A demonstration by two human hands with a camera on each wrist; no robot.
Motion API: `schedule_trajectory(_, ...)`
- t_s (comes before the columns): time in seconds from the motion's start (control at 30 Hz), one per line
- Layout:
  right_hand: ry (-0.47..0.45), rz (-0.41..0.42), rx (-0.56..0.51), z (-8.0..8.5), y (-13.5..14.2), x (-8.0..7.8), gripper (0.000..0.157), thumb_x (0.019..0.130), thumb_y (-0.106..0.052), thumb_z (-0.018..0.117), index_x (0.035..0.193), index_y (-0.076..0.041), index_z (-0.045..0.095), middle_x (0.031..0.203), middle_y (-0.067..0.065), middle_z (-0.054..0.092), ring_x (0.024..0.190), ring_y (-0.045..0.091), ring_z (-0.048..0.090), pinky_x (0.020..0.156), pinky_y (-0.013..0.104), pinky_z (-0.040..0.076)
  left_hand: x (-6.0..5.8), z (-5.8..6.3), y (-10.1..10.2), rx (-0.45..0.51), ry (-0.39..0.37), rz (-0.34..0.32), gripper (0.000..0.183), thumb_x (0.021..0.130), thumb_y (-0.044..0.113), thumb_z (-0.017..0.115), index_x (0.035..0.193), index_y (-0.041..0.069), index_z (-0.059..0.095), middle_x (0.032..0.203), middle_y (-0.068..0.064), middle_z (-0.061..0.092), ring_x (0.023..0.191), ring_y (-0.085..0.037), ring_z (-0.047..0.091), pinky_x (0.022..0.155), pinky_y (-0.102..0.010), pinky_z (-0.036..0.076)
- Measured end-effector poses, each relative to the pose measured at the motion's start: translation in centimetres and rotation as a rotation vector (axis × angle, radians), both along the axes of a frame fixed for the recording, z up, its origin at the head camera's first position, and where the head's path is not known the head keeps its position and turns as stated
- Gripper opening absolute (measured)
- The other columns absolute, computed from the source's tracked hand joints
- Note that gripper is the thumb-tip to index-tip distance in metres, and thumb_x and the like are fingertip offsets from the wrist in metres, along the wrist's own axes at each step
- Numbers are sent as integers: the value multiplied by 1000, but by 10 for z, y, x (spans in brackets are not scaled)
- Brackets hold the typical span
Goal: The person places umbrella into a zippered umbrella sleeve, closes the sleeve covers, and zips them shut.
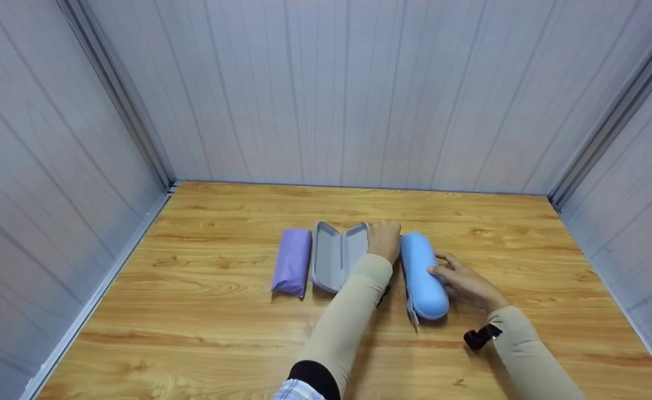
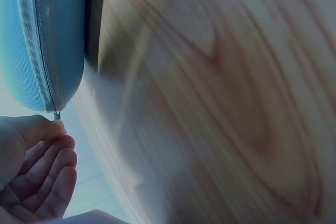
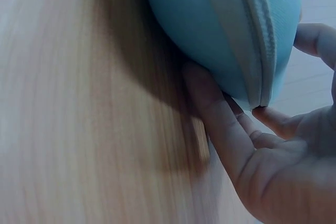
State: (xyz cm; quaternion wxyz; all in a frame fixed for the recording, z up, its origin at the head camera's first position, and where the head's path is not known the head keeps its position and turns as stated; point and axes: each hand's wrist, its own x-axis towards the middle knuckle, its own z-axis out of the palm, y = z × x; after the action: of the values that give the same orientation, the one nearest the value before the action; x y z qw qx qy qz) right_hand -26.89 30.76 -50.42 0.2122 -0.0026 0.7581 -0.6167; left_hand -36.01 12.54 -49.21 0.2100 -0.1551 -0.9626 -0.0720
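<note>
A light blue zippered glasses case (image 1: pixel 423 272) lies on the table, long side pointing away from me. At its far left end my left hand (image 1: pixel 384 240) pinches the small zipper pull (image 2: pixel 57 115) between thumb and finger. The left wrist view shows the zip closed along the visible seam. From the right side, my right hand (image 1: pixel 465 282) holds the case with thumb on top and fingers low along its side. In the right wrist view those fingers (image 3: pixel 215 108) reach to the underside of the blue shell.
Left of my left forearm a grey hard case (image 1: pixel 329 258) lies spread open, partly covered by that arm. Beside it is a purple pouch (image 1: pixel 292 261). Pale panels (image 1: pixel 326 94) wall the wooden table (image 1: pixel 192 311) at the back and both sides.
</note>
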Motion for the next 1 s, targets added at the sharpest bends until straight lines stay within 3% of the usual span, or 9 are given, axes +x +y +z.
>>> schedule_trajectory(0.5,36,25,0,-3,-5,-2,71,86,-39,60,142,-19,21,138,19,29,116,34,43,86,44,44,4,-1,1,-35,-3,35,21,87,9,58,72,18,70,67,-1,63,58,-15,59,47,-29,47)
schedule_trajectory(0.73,31,25,14,-3,-5,-3,73,87,-38,60,143,-17,18,138,21,28,117,36,42,88,45,43,5,3,4,-31,-57,33,20,89,10,57,76,18,70,69,-2,63,58,-14,58,43,-27,43)
schedule_trajectory(1.0,39,30,41,-5,-6,-3,76,87,-40,59,144,-14,16,140,23,26,119,36,40,90,45,42,6,7,5,-19,-92,22,18,89,10,57,81,18,71,75,-2,65,66,-17,61,49,-29,48)
